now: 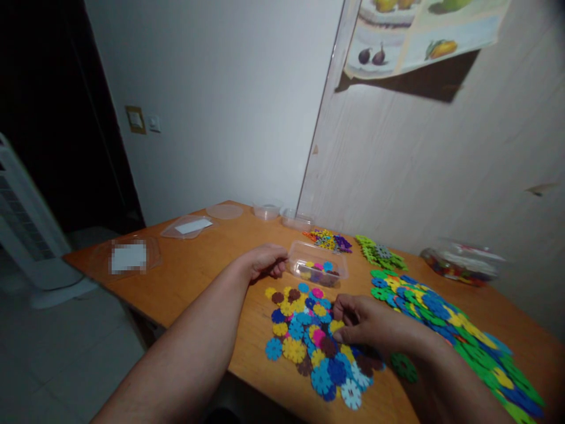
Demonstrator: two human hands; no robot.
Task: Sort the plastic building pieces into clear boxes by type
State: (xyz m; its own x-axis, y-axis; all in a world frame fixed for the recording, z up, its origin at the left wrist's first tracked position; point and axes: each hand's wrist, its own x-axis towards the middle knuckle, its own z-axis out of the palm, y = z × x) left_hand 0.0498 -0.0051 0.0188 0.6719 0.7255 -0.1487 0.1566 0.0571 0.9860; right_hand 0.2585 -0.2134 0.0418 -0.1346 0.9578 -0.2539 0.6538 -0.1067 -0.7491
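Observation:
My left hand [268, 261] is closed at the left end of a clear plastic container [293, 254], its fingertips on the rim. Several small colored discs lie in the bottom of that container. In front of it spreads a pile of notched plastic snowflake discs [302, 324] in blue, yellow, pink, brown and white. My right hand [359, 318] reaches into the right side of this pile with curled fingers, thumb and forefinger close to a yellow disc. What sits inside the fingers, if anything, is hidden.
Larger green, blue and yellow snowflake pieces [445, 318] lie along the right. Behind are yellow-green pieces [379, 253], small purple and yellow pieces [329, 240], a filled clear tub [463, 265], other clear containers [266, 210] and flat lids [188, 226]. The wooden table [212, 265] meets the wall.

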